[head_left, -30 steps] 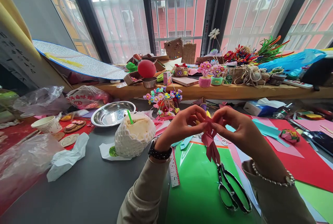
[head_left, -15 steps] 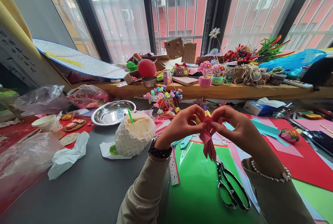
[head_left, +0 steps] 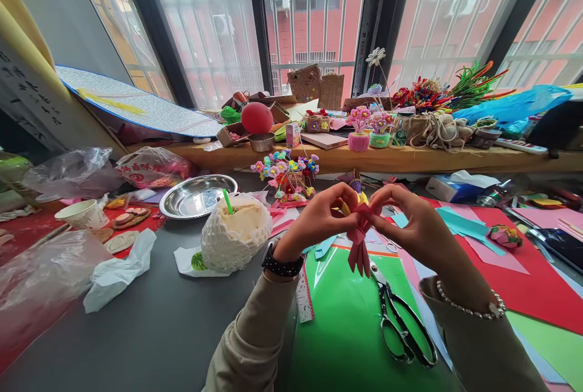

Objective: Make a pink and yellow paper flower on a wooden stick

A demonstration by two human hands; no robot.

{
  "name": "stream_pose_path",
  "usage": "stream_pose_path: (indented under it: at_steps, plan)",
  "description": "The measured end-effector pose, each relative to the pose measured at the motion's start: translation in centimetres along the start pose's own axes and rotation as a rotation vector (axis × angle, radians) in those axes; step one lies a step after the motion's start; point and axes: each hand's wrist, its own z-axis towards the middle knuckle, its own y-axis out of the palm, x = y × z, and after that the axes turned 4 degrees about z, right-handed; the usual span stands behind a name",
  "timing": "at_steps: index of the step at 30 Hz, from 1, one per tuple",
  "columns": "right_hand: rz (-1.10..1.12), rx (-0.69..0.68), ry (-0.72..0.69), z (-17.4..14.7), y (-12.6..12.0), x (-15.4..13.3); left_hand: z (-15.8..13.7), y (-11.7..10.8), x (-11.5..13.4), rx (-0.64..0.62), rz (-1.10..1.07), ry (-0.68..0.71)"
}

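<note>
"Two bare hands meet, in view, over the far edge of the green sheet (head_left: 341,325). What does each grip have?"

"Your left hand (head_left: 314,222) and your right hand (head_left: 406,222) each pinch, thumb against forefinger, the upper end of a folded dark pink paper (head_left: 359,240). Both grips are closed on it; which layers they pinch is hidden."

"And where does the paper hang?"

"At the far edge of the green sheet, narrow points downward, close beside the tips of the scissors (head_left: 403,325). Whether they touch, you cannot tell."

"What could go wrong for you?"

"An uneven pull between your hands could tear the paper or shift a crease, since your fingertips cover the fold. Should one grip slacken, the layers might spring apart. Lowered, the points could catch on the scissors, which lie on the right part of the green sheet, handles toward you."

"Anything around it?"

"Left of the green sheet, on the grey desk (head_left: 173,331), sits what looks like a coconut in white netting (head_left: 237,240), green straw (head_left: 227,201) upright; a sideways swing of your left arm could tip it. Right of the green sheet, your right sleeve (head_left: 483,349) could drag loose coloured papers (head_left: 542,282)."
</note>
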Motion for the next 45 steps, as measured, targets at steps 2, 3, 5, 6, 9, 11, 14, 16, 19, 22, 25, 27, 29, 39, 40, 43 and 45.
stream_pose_path:
  at_steps: [2,3,5,6,9,11,14,16,19,22,25,27,29,39,40,43,45]
  plan:
    - [-0.065,0.019,-0.016,0.0,0.0,0.0,0.1,-0.1,-0.1,0.012,-0.02,-0.005]
    - [-0.094,0.027,-0.02,0.0,0.0,-0.1,0.2,-0.2,-0.2,0.015,-0.031,-0.007]
    - [-0.143,0.036,-0.026,0.0,-0.2,-0.1,0.2,-0.3,-0.2,0.017,-0.048,-0.017]
    - [-0.157,0.036,-0.03,0.0,-0.2,-0.1,0.2,-0.4,-0.2,0.015,-0.051,-0.025]
    - [-0.136,0.023,-0.035,0.1,-0.4,-0.2,0.1,-0.4,0.0,0.001,-0.047,-0.046]
    - [-0.094,0.016,-0.025,0.1,-0.5,-0.2,0.0,-0.3,0.1,-0.002,-0.039,-0.041]
    - [-0.063,0.023,-0.019,0.1,-0.4,-0.3,-0.1,-0.3,0.3,0.005,-0.032,-0.033]
    - [-0.066,0.041,-0.023,0.0,-0.3,-0.3,-0.2,-0.3,0.4,0.002,-0.037,-0.039]
    - [-0.09,0.065,-0.024,-0.1,-0.2,-0.4,-0.2,-0.5,0.4,-0.013,-0.059,-0.046]
    - [-0.122,0.097,-0.037,-0.2,-0.1,-0.4,-0.2,-0.6,0.3,-0.023,-0.091,-0.049]
    - [-0.13,0.091,-0.058,-0.1,-0.1,-0.4,-0.2,-0.6,0.2,-0.022,-0.139,-0.066]
    - [-0.126,0.077,-0.064,-0.1,-0.2,-0.4,-0.2,-0.5,0.4,-0.017,-0.187,-0.09]
    - [-0.112,0.081,-0.081,-0.1,-0.3,-0.4,-0.1,-0.5,0.5,-0.011,-0.231,-0.111]
    - [-0.169,0.248,-0.503,-0.2,0.2,-0.6,0.0,-0.7,-0.2,-0.029,-0.451,-0.257]
    - [-0.19,0.258,-0.532,-0.1,0.3,-0.7,0.0,-0.6,-0.2,-0.045,-0.467,-0.261]
    - [-0.262,0.323,-0.595,-0.2,0.5,-1.0,0.0,-0.4,-0.1,-0.042,-0.52,-0.241]
    - [-0.315,0.376,-0.624,-0.3,0.8,-1.2,0.0,-0.3,0.0,-0.04,-0.57,-0.215]
